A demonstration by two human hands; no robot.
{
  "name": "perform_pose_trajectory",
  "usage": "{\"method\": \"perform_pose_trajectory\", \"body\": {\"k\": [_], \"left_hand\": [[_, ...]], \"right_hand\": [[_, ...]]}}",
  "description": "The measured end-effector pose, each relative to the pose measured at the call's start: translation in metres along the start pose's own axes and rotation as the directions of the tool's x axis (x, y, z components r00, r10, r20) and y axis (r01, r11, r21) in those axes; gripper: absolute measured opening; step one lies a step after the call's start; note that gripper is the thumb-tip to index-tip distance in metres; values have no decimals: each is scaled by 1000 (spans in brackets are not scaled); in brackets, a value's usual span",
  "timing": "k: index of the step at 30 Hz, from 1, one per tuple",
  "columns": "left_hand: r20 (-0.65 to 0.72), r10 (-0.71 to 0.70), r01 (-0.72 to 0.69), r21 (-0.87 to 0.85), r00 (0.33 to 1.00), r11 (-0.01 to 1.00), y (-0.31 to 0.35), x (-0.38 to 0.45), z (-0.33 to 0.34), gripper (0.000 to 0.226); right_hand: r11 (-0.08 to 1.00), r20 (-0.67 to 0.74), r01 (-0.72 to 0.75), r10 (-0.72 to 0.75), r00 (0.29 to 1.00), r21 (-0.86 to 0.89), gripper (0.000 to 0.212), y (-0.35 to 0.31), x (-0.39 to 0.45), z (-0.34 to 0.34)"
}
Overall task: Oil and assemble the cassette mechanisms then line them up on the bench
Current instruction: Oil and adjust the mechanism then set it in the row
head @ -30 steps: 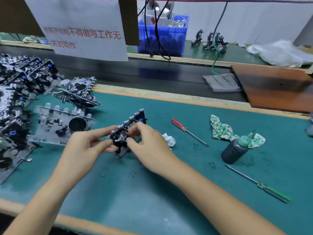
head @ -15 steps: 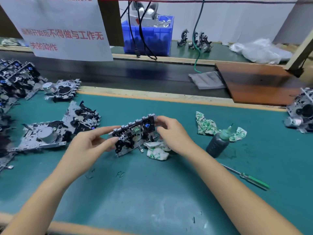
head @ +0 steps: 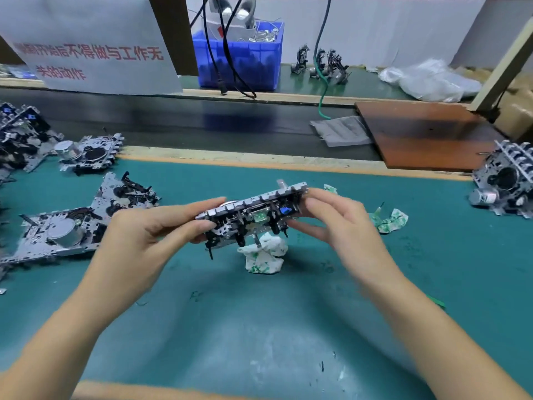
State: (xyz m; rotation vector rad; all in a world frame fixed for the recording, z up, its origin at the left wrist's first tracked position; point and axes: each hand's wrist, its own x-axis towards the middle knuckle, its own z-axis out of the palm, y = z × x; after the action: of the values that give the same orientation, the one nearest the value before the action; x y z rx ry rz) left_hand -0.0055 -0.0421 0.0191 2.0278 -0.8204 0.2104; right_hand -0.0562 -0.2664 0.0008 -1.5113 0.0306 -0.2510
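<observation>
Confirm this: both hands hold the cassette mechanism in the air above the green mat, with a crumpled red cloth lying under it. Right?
Not quite. In the head view both hands hold the cassette mechanism above the green mat, but the crumpled cloth under it is white with green marks, not red.

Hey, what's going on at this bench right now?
A person holds one cassette mechanism above the green bench mat, left hand gripping one end, right hand pinching the other. More mechanisms lie to the left, another at the right edge. A crumpled rag sits just beneath.
</observation>
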Motion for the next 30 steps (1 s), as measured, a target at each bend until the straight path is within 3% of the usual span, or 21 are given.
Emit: {"method": "perform_pose_trajectory", "body": {"k": [4,8,10,12,14,16,18,20,22,25,30], "left_hand": [[153,275,-285,49,949,957,11,-6,28,33],[253,538,-593,277,804,756,5,-18,71,26],[269,628,-683,333,730,650,-1,-24,86,35],[267,674,-723,314,689,615,-7,-28,95,39],[272,632,-688,269,726,674,-12,-29,103,31],[314,490,-559,187,813,808,-17,-30,109,30],[439,267,-296,-3,858,955,-18,-32,108,67],[558,109,-32,-146,823,989,-20,-32,108,105],[592,97,-43,-105,800,994,-20,-34,112,117],[546,110,-106,-38,831,994,-14,-28,121,104],[494,78,-68,-38,866,997,-17,-26,124,95]], "right_hand": [[988,-148,-23,46,988,154,24,3,-46,-32],[995,-317,-95,103,943,40,48,27,-75,-59],[990,-338,-94,55,939,-102,41,33,-83,-68],[961,-322,-89,0,947,-263,32,39,-91,-73],[936,-332,-96,-23,943,-339,26,45,-99,-76],[930,-363,-99,-40,931,-355,26,50,-103,-76],[944,-369,-81,-45,928,-320,25,53,-104,-77],[950,-336,-55,-55,940,-309,23,54,-102,-78],[947,-304,-40,-63,950,-319,20,54,-100,-78],[948,-287,-9,-87,954,-318,23,56,-99,-80],[937,-270,15,-115,956,-348,22,58,-98,-79]]}}
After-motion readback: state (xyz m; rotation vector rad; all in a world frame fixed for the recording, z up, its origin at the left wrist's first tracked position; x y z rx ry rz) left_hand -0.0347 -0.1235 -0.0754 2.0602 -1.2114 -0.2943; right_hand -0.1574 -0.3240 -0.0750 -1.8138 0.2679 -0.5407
